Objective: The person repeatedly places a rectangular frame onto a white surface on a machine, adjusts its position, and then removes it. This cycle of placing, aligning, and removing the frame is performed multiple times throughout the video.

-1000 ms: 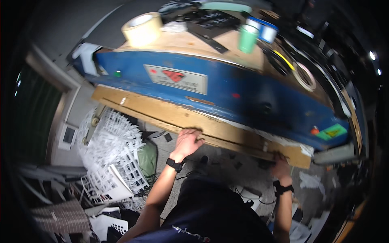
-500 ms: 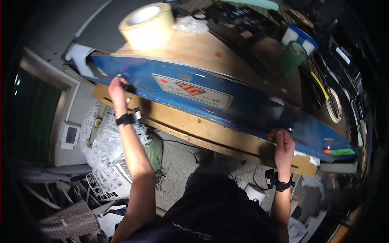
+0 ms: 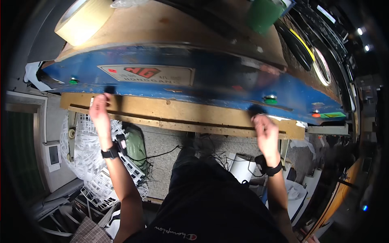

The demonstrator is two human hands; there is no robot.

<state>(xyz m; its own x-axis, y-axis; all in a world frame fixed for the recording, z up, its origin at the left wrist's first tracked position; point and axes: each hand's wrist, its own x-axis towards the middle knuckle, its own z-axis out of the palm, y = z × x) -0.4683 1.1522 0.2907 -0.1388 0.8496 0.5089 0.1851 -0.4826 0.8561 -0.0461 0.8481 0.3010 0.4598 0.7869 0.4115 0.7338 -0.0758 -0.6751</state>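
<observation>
My left hand (image 3: pixel 100 112) is over the wooden ledge (image 3: pixel 194 115) at the front of a blue machine (image 3: pixel 219 77). Its fingers are loosely bent and apart, a little blurred, with nothing visible in them. A green push button (image 3: pixel 73 80) sits on the blue panel, up and left of that hand. Over the ledge's right part hovers my right hand (image 3: pixel 266 131), fingers half curled and apart, holding nothing that I can see. Just above it, clear of the fingertips, is a second green button (image 3: pixel 270 99). Both wrists wear black straps with small boxes.
A large tape roll (image 3: pixel 83 22) and a green cup-shaped container (image 3: pixel 264 15) stand on the machine's wooden top. Farther right is a red button (image 3: pixel 315 114). White plastic lattice scraps (image 3: pixel 87 150), a green sack (image 3: pixel 135 148) and loose black cables (image 3: pixel 164 154) lie below the ledge.
Both hands have come away from the green buttons, back toward me over the ledge. The whole view has shifted, so the machine appears farther left and higher.
</observation>
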